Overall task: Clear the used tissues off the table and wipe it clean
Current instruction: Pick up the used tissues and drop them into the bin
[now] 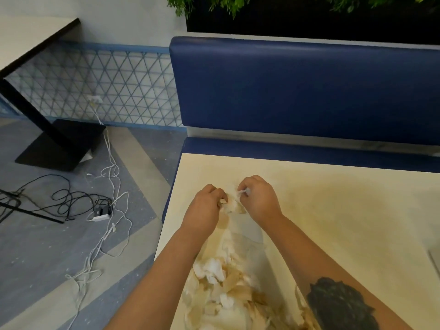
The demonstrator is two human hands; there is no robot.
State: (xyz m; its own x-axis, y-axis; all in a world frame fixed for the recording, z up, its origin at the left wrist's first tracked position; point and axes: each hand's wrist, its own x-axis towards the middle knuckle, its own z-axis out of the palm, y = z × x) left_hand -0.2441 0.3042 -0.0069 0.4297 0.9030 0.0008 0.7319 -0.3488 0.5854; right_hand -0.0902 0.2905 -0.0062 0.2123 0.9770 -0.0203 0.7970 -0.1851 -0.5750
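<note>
Tissues (228, 289), crumpled and stained brown, lie in a loose heap on the cream table (345, 210), running from the near edge up between my forearms to my hands. My left hand (204, 206) has its fingers curled down onto the far end of the heap, pinching a scrap of tissue at the fingertips. My right hand (259, 198) is just beside it, thumb and fingers closed on a small white shred (244, 192) lifted slightly off the tabletop. Both hands sit close together near the left part of the table, a small bit of tissue showing between them. My right forearm carries a dark tattoo (340, 303) and lies beside the heap.

Beyond the table stands a blue padded bench (297, 91), with green leaves (226, 3) above its back. On the floor to the left, white and black cables (107, 210) tangle around a small charger block, near the black base of another table (59, 146).
</note>
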